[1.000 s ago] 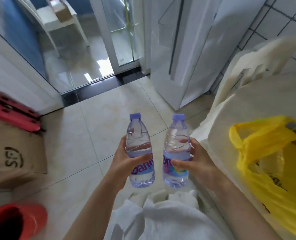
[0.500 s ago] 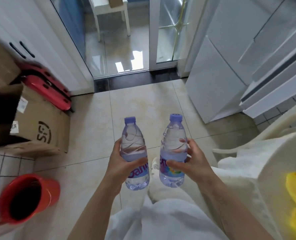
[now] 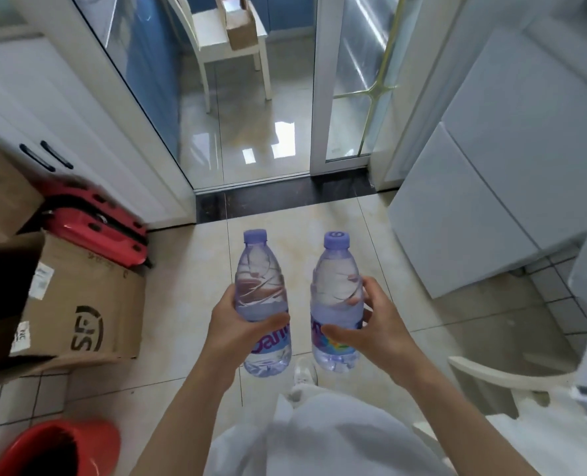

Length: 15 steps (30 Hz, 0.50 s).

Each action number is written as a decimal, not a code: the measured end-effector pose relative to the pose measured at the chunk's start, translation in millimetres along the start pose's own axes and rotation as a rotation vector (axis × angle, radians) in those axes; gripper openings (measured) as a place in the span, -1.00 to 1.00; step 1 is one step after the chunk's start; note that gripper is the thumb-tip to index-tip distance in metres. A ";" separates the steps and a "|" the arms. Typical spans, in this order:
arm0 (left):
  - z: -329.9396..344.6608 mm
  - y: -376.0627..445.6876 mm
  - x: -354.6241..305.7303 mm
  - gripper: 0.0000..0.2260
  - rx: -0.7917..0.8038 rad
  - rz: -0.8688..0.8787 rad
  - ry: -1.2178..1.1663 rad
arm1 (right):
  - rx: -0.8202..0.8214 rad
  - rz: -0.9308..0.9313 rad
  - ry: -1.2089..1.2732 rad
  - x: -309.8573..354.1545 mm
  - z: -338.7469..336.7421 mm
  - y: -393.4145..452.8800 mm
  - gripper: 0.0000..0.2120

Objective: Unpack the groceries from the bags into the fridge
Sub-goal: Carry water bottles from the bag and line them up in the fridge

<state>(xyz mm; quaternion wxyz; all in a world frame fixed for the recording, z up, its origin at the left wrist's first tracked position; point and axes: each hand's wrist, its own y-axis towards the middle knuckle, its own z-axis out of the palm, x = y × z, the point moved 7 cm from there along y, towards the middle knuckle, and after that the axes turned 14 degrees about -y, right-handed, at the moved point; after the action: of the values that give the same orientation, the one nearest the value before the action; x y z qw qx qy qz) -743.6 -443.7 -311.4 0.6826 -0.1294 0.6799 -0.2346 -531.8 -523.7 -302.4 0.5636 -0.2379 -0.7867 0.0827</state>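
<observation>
Gripping upright water bottles | left hand (image 3: 240, 324) curled round left bottle (image 3: 262, 304) | right hand (image 3: 371, 324) round right bottle (image 3: 335, 300)

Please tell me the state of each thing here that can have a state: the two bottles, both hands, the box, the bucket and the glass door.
Left bottle: capped, upright, held by the left hand.
Right bottle: capped, upright, held by the right hand.
Cardboard box: lying on its side, open.
Red bucket: upright; contents cannot be told.
Glass sliding door: slid open.
White fridge: doors closed.
</observation>
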 end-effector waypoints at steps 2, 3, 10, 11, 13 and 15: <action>9.5 25.2 -19.5 -0.52 0.008 0.014 0.030 | -0.028 -0.014 -0.008 14.3 -8.9 25.8 -0.31; 15.2 37.2 -28.5 -0.51 0.012 0.019 0.049 | -0.042 -0.016 -0.005 19.6 -13.3 37.5 -0.32; 57.3 123.0 -75.9 -0.49 0.091 0.024 0.075 | -0.169 0.033 0.034 36.6 -42.6 109.4 -0.39; 64.2 136.3 -81.7 -0.48 0.111 0.020 0.079 | -0.192 0.047 0.034 38.1 -47.7 119.9 -0.38; 78.1 165.2 -94.6 -0.46 0.149 0.019 0.086 | -0.231 0.072 0.041 43.2 -58.7 141.5 -0.34; 93.7 196.8 -110.8 -0.45 0.197 0.028 0.103 | -0.272 0.086 0.074 50.6 -69.7 165.0 -0.32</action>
<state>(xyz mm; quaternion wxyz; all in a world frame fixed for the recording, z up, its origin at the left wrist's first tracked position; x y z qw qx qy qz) -618.6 -233.6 -308.8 0.6594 -0.0401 0.6894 -0.2970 -433.7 -365.6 -300.7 0.5506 -0.3483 -0.7585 -0.0094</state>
